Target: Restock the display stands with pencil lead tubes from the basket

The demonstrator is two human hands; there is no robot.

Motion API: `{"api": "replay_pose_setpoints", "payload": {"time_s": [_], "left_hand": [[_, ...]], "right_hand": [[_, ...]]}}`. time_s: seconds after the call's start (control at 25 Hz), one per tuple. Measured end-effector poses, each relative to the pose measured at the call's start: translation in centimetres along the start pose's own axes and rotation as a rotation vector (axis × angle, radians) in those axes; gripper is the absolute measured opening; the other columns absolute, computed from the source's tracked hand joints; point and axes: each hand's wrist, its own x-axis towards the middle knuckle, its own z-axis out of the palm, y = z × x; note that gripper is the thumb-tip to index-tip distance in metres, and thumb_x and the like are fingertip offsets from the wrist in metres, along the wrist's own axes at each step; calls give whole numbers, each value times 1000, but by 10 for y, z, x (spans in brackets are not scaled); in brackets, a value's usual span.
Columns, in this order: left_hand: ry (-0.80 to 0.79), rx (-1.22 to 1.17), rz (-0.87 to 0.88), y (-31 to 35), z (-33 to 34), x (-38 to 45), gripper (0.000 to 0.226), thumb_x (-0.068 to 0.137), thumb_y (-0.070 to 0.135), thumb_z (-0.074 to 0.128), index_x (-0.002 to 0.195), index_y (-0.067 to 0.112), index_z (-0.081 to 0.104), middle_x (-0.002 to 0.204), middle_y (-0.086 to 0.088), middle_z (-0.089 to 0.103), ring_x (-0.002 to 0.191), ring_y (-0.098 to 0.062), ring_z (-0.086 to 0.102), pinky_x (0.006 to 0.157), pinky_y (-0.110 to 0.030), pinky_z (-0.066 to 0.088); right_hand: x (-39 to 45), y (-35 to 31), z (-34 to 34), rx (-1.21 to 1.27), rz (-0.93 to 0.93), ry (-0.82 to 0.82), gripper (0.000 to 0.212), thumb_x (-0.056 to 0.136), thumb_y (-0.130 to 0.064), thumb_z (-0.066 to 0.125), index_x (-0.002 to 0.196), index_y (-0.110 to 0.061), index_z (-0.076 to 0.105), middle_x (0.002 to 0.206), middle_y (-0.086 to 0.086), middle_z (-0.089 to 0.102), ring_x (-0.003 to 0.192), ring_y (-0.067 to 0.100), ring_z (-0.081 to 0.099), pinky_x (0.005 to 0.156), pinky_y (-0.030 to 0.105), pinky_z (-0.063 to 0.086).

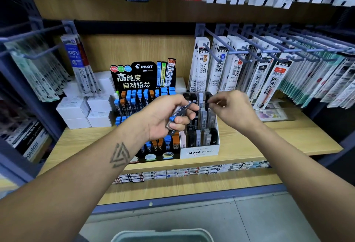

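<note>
Gripping a small bundle of dark pencil lead tubes with blue caps [179, 114], the left hand [167, 116] hovers palm-up over the light wooden shelf [278, 138], its fingers curled round the tubes. The right hand [233, 107] is just beside it, thumb and forefinger pinched together near the tip of the bundle — whether they hold a single tube or something thinner is too blurred to tell.

Directly beneath the hands stand two displays, touching side by side: a black tiered Pilot display stand [142, 76] filled with upright blue- and orange-capped tubes, and to its right a white cardboard Mono graph display stand [199, 152] holding black, grey and clear tubes in rows.

White boxes [84, 110] are stacked on the shelf left of the Pilot stand. Packaged pen refills [236, 66] hang from blue metal pegs on the right, others on the left. At the bottom edge, on the floor, shows the rim of a pale grey-green plastic basket [161, 235] — its contents are out of view.
</note>
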Motion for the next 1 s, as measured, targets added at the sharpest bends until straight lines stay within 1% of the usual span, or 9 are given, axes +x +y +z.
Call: {"api": "replay_pose_setpoints", "payload": {"time_s": [0.12,0.2,0.4,0.52,0.64,0.72,0.8,0.92,1.0], "left_hand": [[-43,-27,28,-1,-3,-4,18,103,9,45,105,0,59,70,-10,54,46,-9,37,36,-17,21],[-55,-25,39,-2,-3,-7,11,104,8,47,102,3,56,69,-10,53,46,-10,37,36,-17,22],[55,88,30,0,-15,-14,25,99,13,59,110,-9,64,68,-12,57,45,-9,37,34,-16,23],[207,166,177,6,-30,-19,10,96,1,61,100,-8,64,70,-14,60,42,-8,36,33,-17,24],[229,259,281,13,-40,-28,6,93,0,65,91,-6,65,67,-16,62,38,-7,36,32,-17,23],[232,307,309,16,-42,-33,11,91,2,69,88,-6,63,65,-17,63,36,-7,35,32,-16,23],[287,246,342,24,-45,-36,11,92,4,68,92,-5,61,66,-17,62,37,-8,35,33,-17,22],[385,-32,379,40,-58,-41,9,98,-1,54,105,-4,59,69,-16,60,44,-10,39,35,-18,25],[415,-174,368,45,-70,-46,15,98,-5,47,109,-5,57,75,-17,61,50,-11,44,39,-18,33]], "right_hand": [[-6,-32,-1,765,162,-249,21,90,-6,71,111,-9,75,92,3,77,86,15,71,83,32,58],[-9,-40,1,873,120,-301,25,87,0,71,112,1,72,91,9,77,85,17,72,81,29,58],[-6,-40,-1,785,145,-166,11,81,6,75,92,2,75,80,12,73,74,17,68,74,28,56],[-3,-41,-5,742,138,-181,15,80,6,77,92,-3,75,82,13,73,75,19,68,74,30,58],[-5,-67,3,437,-82,-300,15,81,-5,80,95,-10,76,86,5,76,79,9,70,76,23,58],[-1,-85,13,243,-204,-266,12,82,-13,81,92,-19,76,82,-5,75,77,5,70,78,28,58],[6,-98,16,230,-200,-222,18,84,-13,80,95,-23,73,80,-7,73,75,6,69,76,32,59],[17,-105,13,361,-145,-128,31,88,-8,75,110,-29,68,81,-2,71,73,12,71,75,32,61],[25,-108,13,408,-125,-73,28,90,-8,71,113,-24,69,81,0,73,71,11,73,77,36,62]]}}
